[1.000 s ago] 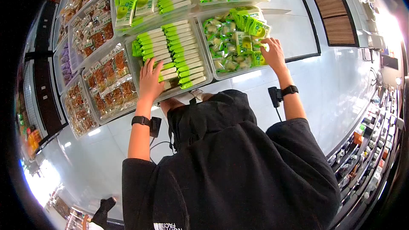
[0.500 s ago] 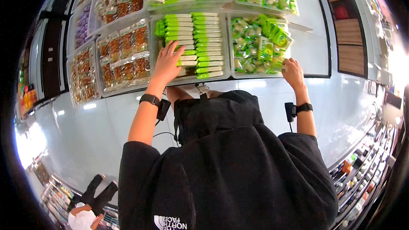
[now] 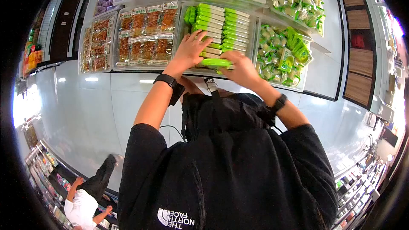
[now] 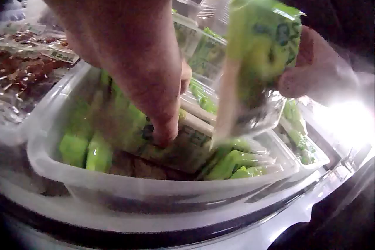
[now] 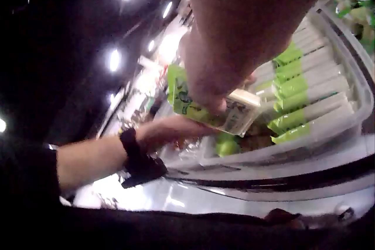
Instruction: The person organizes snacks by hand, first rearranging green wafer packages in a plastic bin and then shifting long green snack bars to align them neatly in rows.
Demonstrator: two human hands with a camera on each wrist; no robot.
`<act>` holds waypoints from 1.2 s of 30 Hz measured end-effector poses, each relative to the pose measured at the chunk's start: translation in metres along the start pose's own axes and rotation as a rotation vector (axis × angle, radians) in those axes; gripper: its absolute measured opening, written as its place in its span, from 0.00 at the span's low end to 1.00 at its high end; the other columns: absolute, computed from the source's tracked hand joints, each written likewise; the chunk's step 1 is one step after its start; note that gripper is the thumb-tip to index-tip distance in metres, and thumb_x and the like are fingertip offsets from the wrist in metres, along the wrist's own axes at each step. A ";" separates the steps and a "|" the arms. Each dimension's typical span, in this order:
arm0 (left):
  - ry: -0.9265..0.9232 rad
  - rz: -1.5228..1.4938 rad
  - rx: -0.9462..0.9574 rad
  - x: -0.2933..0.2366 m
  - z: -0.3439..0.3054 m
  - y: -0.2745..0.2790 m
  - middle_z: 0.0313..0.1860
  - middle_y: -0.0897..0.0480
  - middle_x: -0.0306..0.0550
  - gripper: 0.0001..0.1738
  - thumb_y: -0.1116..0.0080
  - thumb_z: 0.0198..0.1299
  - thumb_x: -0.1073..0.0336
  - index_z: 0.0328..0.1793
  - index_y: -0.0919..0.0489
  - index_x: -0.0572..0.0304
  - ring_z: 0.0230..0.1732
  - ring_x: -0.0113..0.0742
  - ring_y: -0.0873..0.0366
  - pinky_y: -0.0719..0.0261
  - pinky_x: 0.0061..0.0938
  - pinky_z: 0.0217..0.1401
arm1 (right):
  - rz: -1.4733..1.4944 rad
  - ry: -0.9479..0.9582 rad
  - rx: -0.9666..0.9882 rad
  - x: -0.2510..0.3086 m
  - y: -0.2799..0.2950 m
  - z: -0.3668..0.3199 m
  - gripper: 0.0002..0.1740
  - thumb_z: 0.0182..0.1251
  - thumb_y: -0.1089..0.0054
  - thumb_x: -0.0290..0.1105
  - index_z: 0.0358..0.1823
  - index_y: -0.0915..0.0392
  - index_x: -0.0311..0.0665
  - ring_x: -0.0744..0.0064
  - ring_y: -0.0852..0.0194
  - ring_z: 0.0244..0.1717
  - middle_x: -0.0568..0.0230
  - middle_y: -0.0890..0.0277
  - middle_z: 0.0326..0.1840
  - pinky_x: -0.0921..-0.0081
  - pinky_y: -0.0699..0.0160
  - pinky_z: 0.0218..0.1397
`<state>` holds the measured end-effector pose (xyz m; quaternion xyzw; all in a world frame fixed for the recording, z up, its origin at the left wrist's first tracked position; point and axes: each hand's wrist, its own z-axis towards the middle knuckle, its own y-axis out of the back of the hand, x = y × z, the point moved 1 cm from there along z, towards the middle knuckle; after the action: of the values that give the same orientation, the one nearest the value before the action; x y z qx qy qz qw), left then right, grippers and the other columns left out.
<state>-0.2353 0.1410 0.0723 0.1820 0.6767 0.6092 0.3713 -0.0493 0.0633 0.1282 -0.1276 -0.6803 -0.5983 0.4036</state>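
A clear bin [image 3: 194, 72] on the shelf holds rows of green and white wafer packs [image 3: 221, 21]. My left hand [image 3: 191, 49] lies on those packs with its fingers spread; in the left wrist view a fingertip [image 4: 166, 133] presses on a pack inside the bin [image 4: 117, 185]. My right hand [image 3: 239, 67] grips one green wafer pack [image 3: 216, 62] at the bin's front edge. The held pack [image 4: 263, 39] stands tilted over the bin, with the right hand [image 4: 316, 71] behind it. In the right wrist view the right hand [image 5: 217, 86] clasps the pack [image 5: 211, 109] just above the left hand [image 5: 170, 130].
Bins of red-brown snack packs [image 3: 140, 34] stand to the left, and a bin of small green sweet bags [image 3: 283, 55] to the right. More bins sit on the shelf above. A person in a white shirt [image 3: 83, 206] is at the lower left. Store shelves [image 3: 358, 183] line the lower right.
My right hand left the bin of green sweet bags, moved left to the wafer bin and took hold of a wafer pack. My left hand stayed on the wafer packs.
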 end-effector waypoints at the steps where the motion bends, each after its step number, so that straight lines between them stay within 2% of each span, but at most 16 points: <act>1: -0.012 0.008 0.020 0.000 0.002 0.002 0.68 0.37 0.43 0.43 0.29 0.37 0.62 0.66 0.33 0.45 0.71 0.46 0.42 0.36 0.45 0.66 | -0.103 0.194 0.018 -0.006 -0.016 0.009 0.21 0.47 0.37 0.30 0.46 0.26 0.40 0.57 0.26 0.42 0.61 0.25 0.37 0.63 0.23 0.45; 4: -0.001 0.028 0.022 0.003 0.003 0.000 0.68 0.37 0.42 0.45 0.27 0.36 0.60 0.66 0.34 0.44 0.71 0.46 0.42 0.36 0.45 0.66 | -0.282 0.297 0.054 -0.012 -0.042 0.016 0.20 0.48 0.39 0.28 0.46 0.26 0.40 0.60 0.27 0.42 0.62 0.26 0.36 0.66 0.22 0.43; 7: -0.010 0.052 0.052 0.007 0.003 -0.001 0.68 0.37 0.42 0.45 0.28 0.38 0.61 0.67 0.35 0.43 0.71 0.45 0.42 0.36 0.45 0.67 | -0.343 0.264 0.085 -0.015 -0.053 0.018 0.20 0.49 0.41 0.29 0.47 0.25 0.41 0.61 0.28 0.42 0.64 0.26 0.35 0.67 0.22 0.42; 9: -0.046 0.116 0.067 0.009 0.004 -0.002 0.69 0.37 0.43 0.45 0.29 0.39 0.63 0.68 0.35 0.42 0.70 0.46 0.41 0.36 0.44 0.67 | -0.396 0.225 0.007 -0.018 -0.058 0.022 0.17 0.50 0.41 0.29 0.44 0.26 0.41 0.61 0.28 0.42 0.64 0.26 0.35 0.66 0.22 0.42; 13: -0.106 0.155 0.117 0.018 0.006 0.005 0.69 0.37 0.44 0.44 0.30 0.42 0.65 0.69 0.36 0.43 0.70 0.46 0.41 0.36 0.41 0.68 | -0.402 0.191 0.028 -0.021 -0.065 0.027 0.14 0.50 0.41 0.29 0.41 0.27 0.41 0.62 0.28 0.42 0.64 0.26 0.35 0.67 0.21 0.42; 15: -0.161 -0.030 0.035 0.021 0.000 0.014 0.66 0.34 0.46 0.37 0.35 0.50 0.65 0.68 0.36 0.47 0.68 0.48 0.39 0.35 0.40 0.67 | -0.400 0.170 0.020 -0.020 -0.066 0.027 0.13 0.50 0.41 0.28 0.38 0.30 0.40 0.61 0.28 0.42 0.64 0.26 0.35 0.67 0.21 0.41; 16: -0.164 -0.030 0.035 0.021 -0.003 0.018 0.66 0.34 0.46 0.37 0.35 0.50 0.65 0.68 0.36 0.47 0.68 0.48 0.39 0.35 0.40 0.67 | -0.401 0.168 0.018 -0.020 -0.067 0.027 0.13 0.50 0.41 0.28 0.38 0.30 0.40 0.61 0.28 0.42 0.64 0.26 0.35 0.67 0.21 0.41; 18: 0.019 -0.330 -0.073 0.021 -0.012 0.024 0.64 0.33 0.49 0.31 0.40 0.57 0.64 0.67 0.36 0.52 0.66 0.51 0.36 0.34 0.40 0.66 | -0.440 0.162 0.008 -0.022 -0.068 0.025 0.13 0.50 0.42 0.27 0.39 0.30 0.39 0.60 0.28 0.41 0.63 0.27 0.36 0.67 0.22 0.39; 19: 0.014 -0.330 -0.071 0.021 -0.018 0.023 0.64 0.33 0.49 0.31 0.40 0.57 0.64 0.67 0.36 0.52 0.66 0.51 0.36 0.34 0.40 0.66 | -0.441 0.157 0.005 -0.024 -0.069 0.025 0.13 0.50 0.42 0.27 0.39 0.30 0.39 0.60 0.28 0.41 0.63 0.27 0.36 0.67 0.22 0.39; 21: 0.199 -0.465 -0.178 0.024 -0.035 0.014 0.64 0.32 0.52 0.29 0.43 0.60 0.61 0.67 0.36 0.56 0.63 0.52 0.34 0.33 0.41 0.64 | -0.375 0.234 -0.055 -0.028 -0.069 0.024 0.12 0.51 0.42 0.28 0.38 0.30 0.39 0.60 0.28 0.41 0.61 0.28 0.36 0.66 0.23 0.40; 23: 0.230 -0.468 -0.138 0.017 -0.050 0.006 0.64 0.33 0.53 0.31 0.42 0.59 0.61 0.67 0.36 0.57 0.62 0.54 0.34 0.34 0.41 0.63 | -0.383 0.209 -0.058 -0.026 -0.064 0.027 0.12 0.51 0.42 0.28 0.38 0.31 0.39 0.60 0.29 0.41 0.61 0.29 0.37 0.66 0.24 0.41; 27: 0.136 -0.244 -0.166 -0.005 -0.062 -0.005 0.66 0.34 0.54 0.35 0.40 0.55 0.62 0.69 0.39 0.61 0.64 0.55 0.36 0.37 0.42 0.66 | -0.420 0.200 -0.019 -0.032 -0.068 0.028 0.10 0.52 0.44 0.29 0.36 0.31 0.39 0.61 0.29 0.42 0.62 0.30 0.37 0.66 0.27 0.46; 29: 0.172 -0.091 -0.252 -0.006 -0.059 -0.015 0.68 0.37 0.55 0.46 0.32 0.46 0.62 0.71 0.42 0.60 0.66 0.53 0.38 0.39 0.43 0.67 | -0.437 0.207 -0.030 -0.035 -0.071 0.027 0.10 0.52 0.43 0.29 0.36 0.31 0.39 0.62 0.29 0.42 0.63 0.30 0.37 0.66 0.28 0.45; 34: 0.104 0.034 -0.241 -0.002 -0.041 -0.008 0.72 0.42 0.52 0.50 0.31 0.43 0.61 0.74 0.44 0.55 0.70 0.51 0.42 0.41 0.45 0.69 | -0.515 0.142 -0.001 -0.034 -0.068 0.025 0.12 0.51 0.42 0.29 0.37 0.31 0.40 0.61 0.31 0.45 0.62 0.31 0.39 0.67 0.31 0.48; 35: 0.060 0.129 -0.198 -0.002 -0.039 -0.006 0.73 0.44 0.50 0.50 0.31 0.43 0.60 0.74 0.44 0.53 0.71 0.50 0.43 0.42 0.46 0.70 | -0.499 0.111 -0.072 -0.034 -0.065 0.025 0.13 0.51 0.42 0.30 0.38 0.31 0.40 0.61 0.31 0.46 0.60 0.31 0.40 0.66 0.32 0.49; 36: 0.059 0.058 -0.160 -0.003 -0.037 -0.005 0.74 0.44 0.46 0.50 0.31 0.43 0.61 0.74 0.43 0.50 0.73 0.48 0.46 0.43 0.47 0.71 | -0.483 0.081 -0.143 -0.034 -0.063 0.025 0.13 0.51 0.43 0.31 0.39 0.31 0.40 0.60 0.32 0.47 0.59 0.31 0.40 0.66 0.33 0.50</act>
<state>-0.2597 0.1125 0.0679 0.1530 0.6309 0.6770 0.3467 -0.0788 0.0807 0.0603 0.0343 -0.6303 -0.7286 0.2660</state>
